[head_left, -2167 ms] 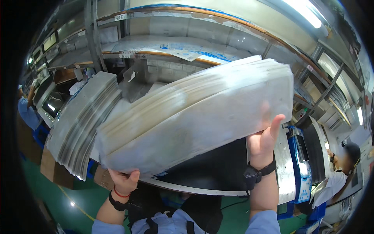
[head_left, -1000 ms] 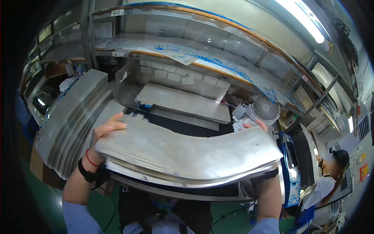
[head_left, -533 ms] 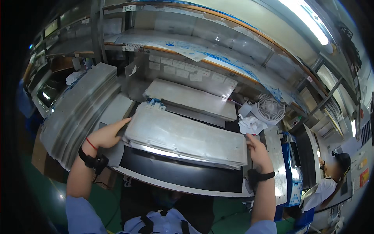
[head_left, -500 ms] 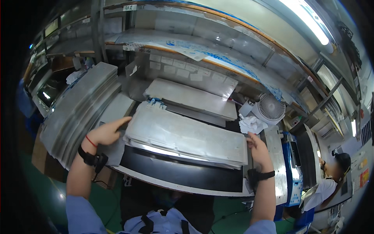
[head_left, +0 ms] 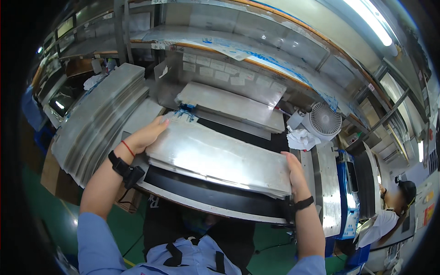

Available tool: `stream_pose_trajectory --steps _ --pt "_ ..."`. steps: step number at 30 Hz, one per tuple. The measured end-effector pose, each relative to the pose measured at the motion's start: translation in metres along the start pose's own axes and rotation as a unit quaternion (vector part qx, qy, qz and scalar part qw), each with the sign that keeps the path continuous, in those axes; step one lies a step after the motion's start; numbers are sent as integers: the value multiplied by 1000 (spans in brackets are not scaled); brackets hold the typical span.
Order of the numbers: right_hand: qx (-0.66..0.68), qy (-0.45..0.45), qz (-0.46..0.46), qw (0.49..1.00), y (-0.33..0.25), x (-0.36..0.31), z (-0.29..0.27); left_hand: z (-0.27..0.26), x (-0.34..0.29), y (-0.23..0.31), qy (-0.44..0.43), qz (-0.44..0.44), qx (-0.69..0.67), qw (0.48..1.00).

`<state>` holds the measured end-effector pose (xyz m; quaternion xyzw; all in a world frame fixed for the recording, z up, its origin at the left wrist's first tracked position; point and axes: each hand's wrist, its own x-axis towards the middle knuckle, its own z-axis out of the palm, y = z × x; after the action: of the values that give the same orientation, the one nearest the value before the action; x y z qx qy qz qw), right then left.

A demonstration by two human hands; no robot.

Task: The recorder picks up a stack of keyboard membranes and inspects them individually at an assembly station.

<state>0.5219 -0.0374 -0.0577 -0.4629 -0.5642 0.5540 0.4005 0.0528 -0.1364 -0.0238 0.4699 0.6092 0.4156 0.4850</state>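
A stack of long, silvery metal plates (head_left: pixel 220 156) lies across the black mat (head_left: pixel 206 195) in front of me. My left hand (head_left: pixel 150 134) grips its left end, thumb along the top edge and the other fingers hidden from view. At the right end, my right hand (head_left: pixel 296 175) holds the short edge, with its thumb up at the far corner. The uppermost plate catches a bright reflection and appears slightly tilted. How many plates the hands hold cannot be told. Blue marks (head_left: pixel 184 110) show at the stack's far left corner.
Behind lies another plate stack (head_left: pixel 233 106). A tall pile of plates (head_left: pixel 98 119) stands at the left. To the right are a white fan (head_left: pixel 324 120), crumpled white cloth (head_left: pixel 302 139) and a blue-framed device (head_left: pixel 347 192). Shelves (head_left: pixel 238 46) rise behind; a co-worker (head_left: pixel 389 211) sits far right.
Both hands have closed in on the plate ends, from lightly touching to gripping. The top plate's surface now reflects more brightly. The whole view has shifted slightly.
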Motion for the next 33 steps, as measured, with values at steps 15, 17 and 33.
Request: stream_pose_trajectory --steps 15,17,33 --pt "-345 -142 -109 921 -52 -33 -7 -60 -23 32 20 91 -174 980" --pt "-360 -140 -90 918 -68 -45 -15 -61 -15 38 30 102 -184 977" --pt "-533 97 -329 773 -41 53 -39 -58 110 9 91 86 98 987"
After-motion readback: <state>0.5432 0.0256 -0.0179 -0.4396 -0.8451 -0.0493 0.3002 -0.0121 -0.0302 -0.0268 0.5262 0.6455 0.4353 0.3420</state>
